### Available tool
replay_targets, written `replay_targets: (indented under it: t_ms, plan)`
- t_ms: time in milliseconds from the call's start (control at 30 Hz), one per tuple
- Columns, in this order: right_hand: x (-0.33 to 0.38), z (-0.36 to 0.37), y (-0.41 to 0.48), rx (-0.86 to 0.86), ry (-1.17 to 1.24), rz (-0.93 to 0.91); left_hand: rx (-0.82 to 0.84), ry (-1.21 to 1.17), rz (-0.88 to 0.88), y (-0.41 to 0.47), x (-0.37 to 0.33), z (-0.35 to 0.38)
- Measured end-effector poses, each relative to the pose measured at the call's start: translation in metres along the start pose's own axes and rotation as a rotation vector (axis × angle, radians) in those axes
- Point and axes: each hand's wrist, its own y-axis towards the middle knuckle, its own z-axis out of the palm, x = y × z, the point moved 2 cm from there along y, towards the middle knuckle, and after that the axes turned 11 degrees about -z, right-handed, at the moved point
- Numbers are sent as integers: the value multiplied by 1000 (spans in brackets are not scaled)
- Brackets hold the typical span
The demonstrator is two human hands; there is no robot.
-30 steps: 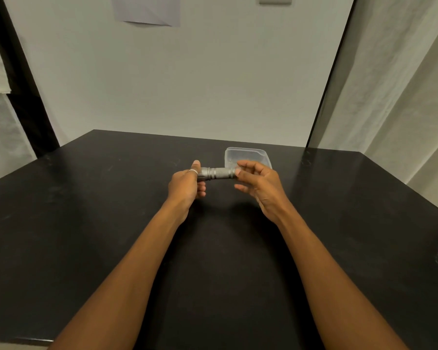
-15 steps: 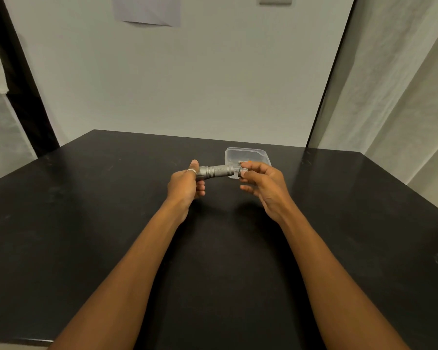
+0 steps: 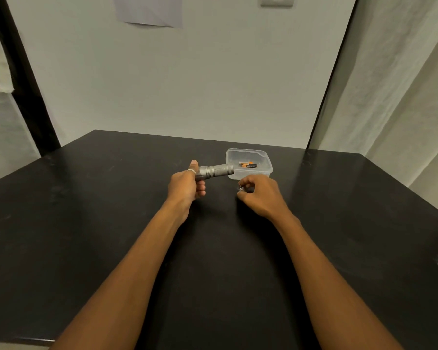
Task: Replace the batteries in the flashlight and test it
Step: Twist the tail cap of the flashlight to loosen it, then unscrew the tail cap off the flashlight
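My left hand (image 3: 185, 185) grips the head end of a grey metal flashlight (image 3: 216, 171), which points right and slightly up above the black table (image 3: 111, 223). Down by the tabletop, my right hand (image 3: 262, 194) has its fingers curled round a small dark end cap (image 3: 241, 189), apart from the flashlight's body. Behind it stands a clear plastic container (image 3: 266, 157) with orange-and-black batteries (image 3: 248, 164) lying inside.
A white wall rises behind the table's far edge. A dark post stands at the left, and pale curtains hang at the right. The table's near edge runs along the bottom left.
My right hand has come away from the flashlight's tail with the end cap and dropped toward the table. The batteries in the container now show. My left hand holds the flashlight nearly still.
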Motion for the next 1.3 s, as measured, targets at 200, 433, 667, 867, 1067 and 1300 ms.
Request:
replay_targets:
  t_ms: [200,433,667,867,1067,1300]
  plan:
    - [-3,-1,0,24,-36,15,9,3,-7,-3,-1,1]
    - [13,-10,6,-240,324,63,52,-4,24,-11,-5,3]
    - [20,-12,4,-154,771,122,81,-40,81,-19,-11,4]
    - [21,-6,4,-85,1101,238,181,-96,159,-22,-14,3]
    - [21,-2,0,8,1314,346,287,-100,263,-31,-18,5]
    - [22,-6,0,-62,1378,346,298,-90,292,-30,-17,5]
